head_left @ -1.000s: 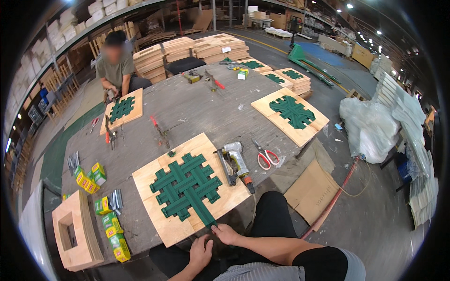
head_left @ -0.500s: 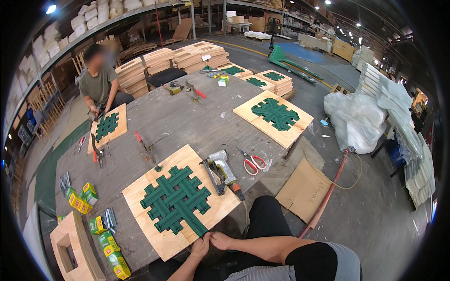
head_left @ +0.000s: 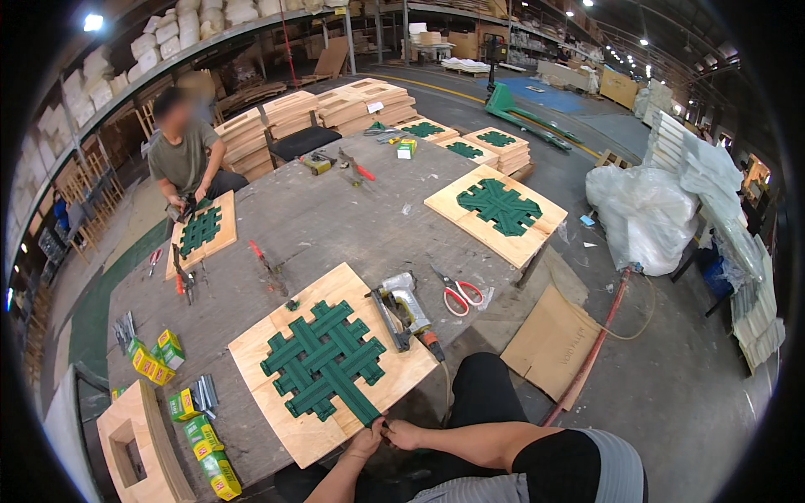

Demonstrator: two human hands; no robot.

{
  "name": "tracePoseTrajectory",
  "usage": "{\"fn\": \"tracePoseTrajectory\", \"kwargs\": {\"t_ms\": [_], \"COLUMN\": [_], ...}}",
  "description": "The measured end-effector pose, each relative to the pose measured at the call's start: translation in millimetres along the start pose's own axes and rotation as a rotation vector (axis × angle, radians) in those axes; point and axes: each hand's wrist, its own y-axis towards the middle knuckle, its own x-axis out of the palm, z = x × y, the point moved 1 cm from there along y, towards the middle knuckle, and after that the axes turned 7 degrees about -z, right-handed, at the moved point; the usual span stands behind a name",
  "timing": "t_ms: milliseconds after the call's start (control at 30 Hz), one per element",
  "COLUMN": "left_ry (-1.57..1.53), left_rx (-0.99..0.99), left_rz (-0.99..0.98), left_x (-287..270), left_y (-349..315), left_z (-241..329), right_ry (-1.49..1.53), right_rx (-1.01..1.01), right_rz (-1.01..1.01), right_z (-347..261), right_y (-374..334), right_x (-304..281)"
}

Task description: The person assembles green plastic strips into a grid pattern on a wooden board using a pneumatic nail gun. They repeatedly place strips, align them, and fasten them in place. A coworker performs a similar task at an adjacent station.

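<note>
A square plywood panel (head_left: 262,412) lies at the near edge of the table, with green elastic webbing (head_left: 317,350) woven across its middle. One webbing strap (head_left: 359,404) runs off toward me past the panel's near edge. My left hand (head_left: 366,439) is closed on the end of this strap. Beside it, my right hand (head_left: 402,435) pinches the same end, fingertips close to the left ones. On the panel's right side rests a grey staple gun (head_left: 406,303) with an orange hose fitting. Red-handled scissors (head_left: 458,295) lie on the table just beyond it.
Staple boxes (head_left: 201,436) and cut-out wooden frames (head_left: 134,448) sit at the left. Another webbed panel (head_left: 537,243) lies at the far right. Across the table, a co-worker (head_left: 186,155) handles a webbed panel (head_left: 225,251). Cardboard (head_left: 549,335) and a red hose (head_left: 587,360) are on the floor.
The whole view has shifted slightly, with things now a little farther right and lower. Both my hands stay closed at the strap's end, the fingers slightly rearranged.
</note>
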Motion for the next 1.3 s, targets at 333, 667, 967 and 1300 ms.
{"fn": "tracePoseTrajectory", "kwargs": {"t_ms": [333, 667, 967, 1300], "left_ry": [0.605, 0.643, 0.491, 0.481], "left_rx": [0.09, 0.093, -0.183, 0.067], "left_rz": [0.276, 0.27, 0.05, 0.139], "left_x": [6, 10, 5, 9], "left_y": [3, 7, 3, 5], "left_z": [4, -1, -17, -4], "right_ry": [-0.536, -0.357, -0.345, -0.134], "right_rx": [-0.045, -0.007, 0.108, 0.122], "right_rz": [0.173, 1.051, 0.684, 0.787], "right_z": [6, -96, -92, -92], "right_y": [-28, -122, -30, -8], "right_x": [-14, -254, -278, -291]}}
